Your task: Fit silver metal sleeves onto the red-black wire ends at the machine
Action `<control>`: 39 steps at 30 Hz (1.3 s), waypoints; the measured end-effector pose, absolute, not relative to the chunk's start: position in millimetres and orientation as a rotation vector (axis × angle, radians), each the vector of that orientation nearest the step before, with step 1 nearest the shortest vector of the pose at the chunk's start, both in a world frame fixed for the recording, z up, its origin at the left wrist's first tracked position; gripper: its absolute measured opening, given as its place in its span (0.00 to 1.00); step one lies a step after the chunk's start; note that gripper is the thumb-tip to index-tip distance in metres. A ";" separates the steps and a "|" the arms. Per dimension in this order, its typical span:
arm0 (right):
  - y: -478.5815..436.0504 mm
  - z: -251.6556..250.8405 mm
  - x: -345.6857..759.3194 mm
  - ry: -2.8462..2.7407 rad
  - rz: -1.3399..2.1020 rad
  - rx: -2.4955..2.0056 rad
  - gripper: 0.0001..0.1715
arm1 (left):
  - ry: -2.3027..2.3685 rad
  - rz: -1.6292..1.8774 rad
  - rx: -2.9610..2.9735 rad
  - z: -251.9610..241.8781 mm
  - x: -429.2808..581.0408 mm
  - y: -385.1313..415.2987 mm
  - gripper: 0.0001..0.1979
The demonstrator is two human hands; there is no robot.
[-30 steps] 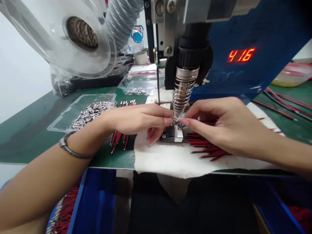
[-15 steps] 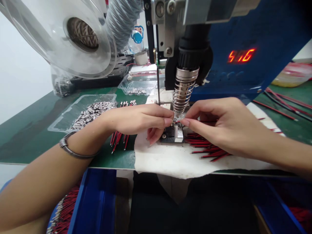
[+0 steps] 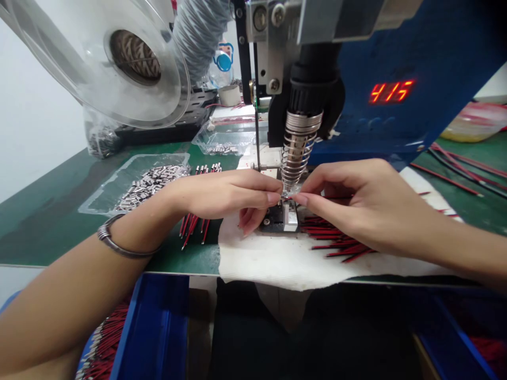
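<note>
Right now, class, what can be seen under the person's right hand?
Under the right hand, red-and-black wires lie on a white sheet, some ends showing. The part directly beneath the palm is covered.

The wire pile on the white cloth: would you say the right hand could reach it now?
Probably yes: the wire pile pokes out beneath the right hand, nothing visibly between, though it seems to pinch another wire.

Upper left, I see 1 clear hood beside a grey hose, the pale wall behind. Under the hood I make out a bag; past the hose, 1 blue-capped bottle and a roll.
</note>
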State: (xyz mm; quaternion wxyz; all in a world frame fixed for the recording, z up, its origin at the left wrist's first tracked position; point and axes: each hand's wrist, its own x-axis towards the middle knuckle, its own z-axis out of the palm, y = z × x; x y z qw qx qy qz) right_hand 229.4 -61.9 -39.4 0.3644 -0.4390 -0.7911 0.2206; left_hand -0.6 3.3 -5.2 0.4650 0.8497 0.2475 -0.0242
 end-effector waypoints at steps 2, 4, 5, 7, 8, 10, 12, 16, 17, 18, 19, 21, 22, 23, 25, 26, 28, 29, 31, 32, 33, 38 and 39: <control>-62.0 -39.3 229.5 -2.034 0.575 -1.138 0.11 | 0.608 -0.057 2.084 -5.0 -0.7 3.2 0.15; -62.4 -39.2 229.9 -2.032 0.582 -1.152 0.11 | 0.603 -0.055 2.082 -5.0 -0.7 3.2 0.15; -62.7 -39.2 230.3 -2.033 0.585 -1.157 0.11 | 0.601 -0.059 2.082 -5.0 -0.7 3.3 0.15; -62.9 -39.4 231.2 -2.037 0.581 -1.160 0.11 | 0.602 -0.067 2.082 -5.2 -0.8 3.4 0.15; -62.7 -39.7 231.7 -2.045 0.571 -1.154 0.12 | 0.604 -0.071 2.081 -5.2 -0.8 3.5 0.15; -61.8 -40.6 232.7 -2.076 0.521 -1.119 0.12 | 0.607 -0.078 2.078 -5.1 -0.8 3.7 0.16; -60.5 -41.5 233.7 -2.123 0.420 -1.046 0.11 | 0.592 -0.076 2.079 -4.6 -0.8 3.8 0.16; -58.9 -42.3 236.7 -2.221 0.166 -0.889 0.08 | 0.545 -0.072 2.108 -2.5 -0.7 4.1 0.18; -58.9 -42.3 237.7 -2.245 0.111 -0.862 0.08 | 0.542 -0.073 2.117 -1.9 -0.6 4.2 0.18; -58.9 -42.2 238.8 -2.266 0.058 -0.831 0.08 | 0.538 -0.076 2.121 -1.3 -0.6 4.3 0.19; -59.0 -42.1 240.0 -2.288 0.009 -0.799 0.09 | 0.532 -0.080 2.121 -0.8 -0.7 4.4 0.19; -59.3 -41.9 241.9 -2.318 -0.073 -0.743 0.09 | 0.523 -0.082 2.112 -0.1 -1.0 4.6 0.20; -59.5 -41.7 242.5 -2.319 -0.106 -0.715 0.09 | 0.519 -0.082 2.108 0.0 -1.3 4.8 0.20; -59.7 -41.6 242.9 -2.316 -0.131 -0.698 0.09 | 0.514 -0.083 2.107 0.1 -1.6 5.1 0.20; -60.1 -41.5 242.9 -2.301 -0.155 -0.692 0.09 | 0.511 -0.084 2.117 0.0 -2.3 5.7 0.20; -60.3 -41.6 242.6 -2.294 -0.153 -0.699 0.09 | 0.507 -0.086 2.124 0.0 -2.5 6.0 0.19; -60.4 -42.1 241.9 -2.284 -0.126 -0.704 0.08 | 0.505 -0.091 2.139 -0.2 -2.9 6.4 0.19; -60.3 -42.4 241.6 -2.278 -0.105 -0.705 0.08 | 0.504 -0.094 2.145 -0.2 -3.0 6.5 0.19; -59.9 -43.2 241.1 -2.264 -0.066 -0.708 0.07 | 0.499 -0.095 2.154 -0.2 -2.9 6.4 0.19; -59.6 -43.4 241.0 -2.260 -0.051 -0.719 0.07 | 0.496 -0.094 2.157 -0.1 -2.8 6.3 0.20; -59.5 -43.6 241.0 -2.255 -0.043 -0.728 0.07 | 0.494 -0.094 2.160 -0.1 -2.7 6.3 0.20; -60.3 -42.9 240.8 -2.248 -0.039 -0.757 0.08 | 0.467 -0.094 2.160 -0.2 -2.1 6.6 0.20; -60.7 -42.7 240.7 -2.250 -0.032 -0.766 0.08 | 0.465 -0.093 2.157 -0.3 -2.1 6.6 0.20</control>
